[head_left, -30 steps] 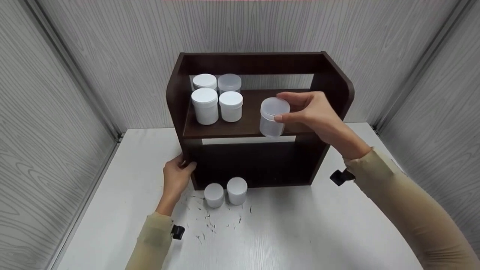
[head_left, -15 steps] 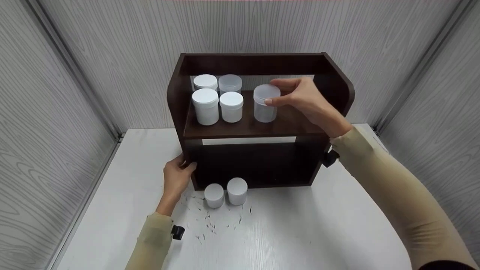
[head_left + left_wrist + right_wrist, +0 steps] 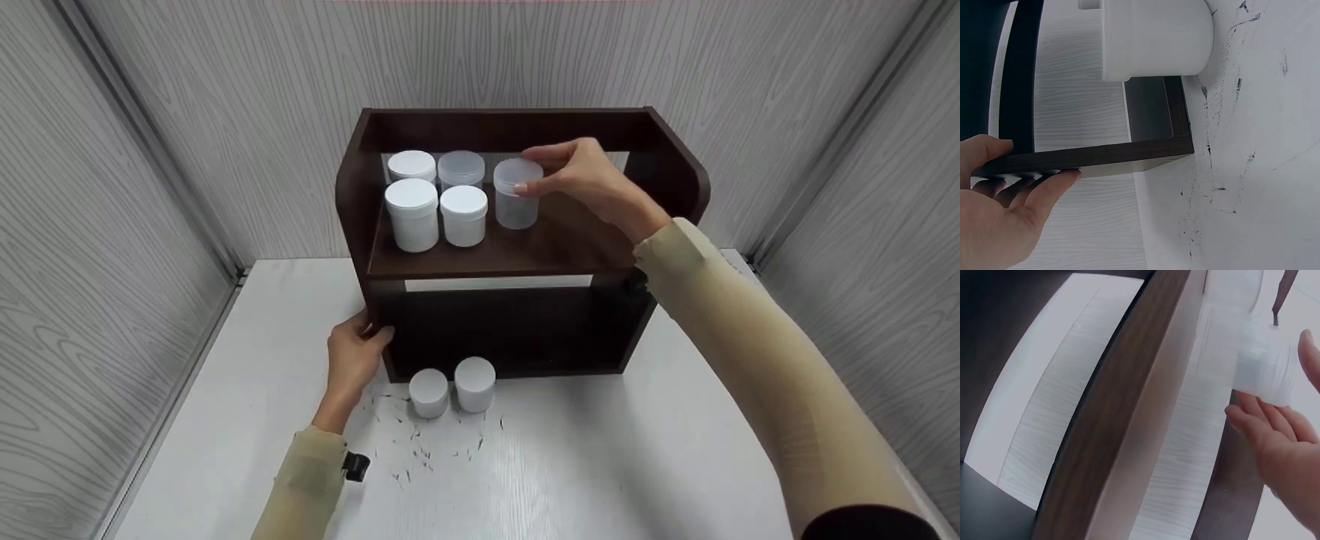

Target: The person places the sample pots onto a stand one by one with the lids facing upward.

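Observation:
My right hand (image 3: 592, 180) pinches a translucent lidded jar (image 3: 517, 210) by its lid, thumb in front and fingers behind. The jar is upright over the upper board of a dark brown shelf rack (image 3: 570, 259); I cannot tell whether its base touches the board. To its left stand a translucent jar (image 3: 461, 171), a short white jar (image 3: 463, 221), a taller white jar (image 3: 412, 221) and another white jar (image 3: 412, 163) behind. My left hand (image 3: 354, 356) grips the rack's left side panel, thumb on one face and fingers on the other in the left wrist view (image 3: 1010, 208).
Two white jars, a shorter one (image 3: 429, 394) and a taller one (image 3: 475, 384), stand on the white table (image 3: 562, 465) before the rack's lower opening. Dark scuff marks lie near them. Grey wood-patterned panels (image 3: 225, 112) enclose the table at the back and sides.
My right hand has carried the translucent jar left and back, from before the upper board's front edge to over the board beside the other jars. The left hand keeps its grip.

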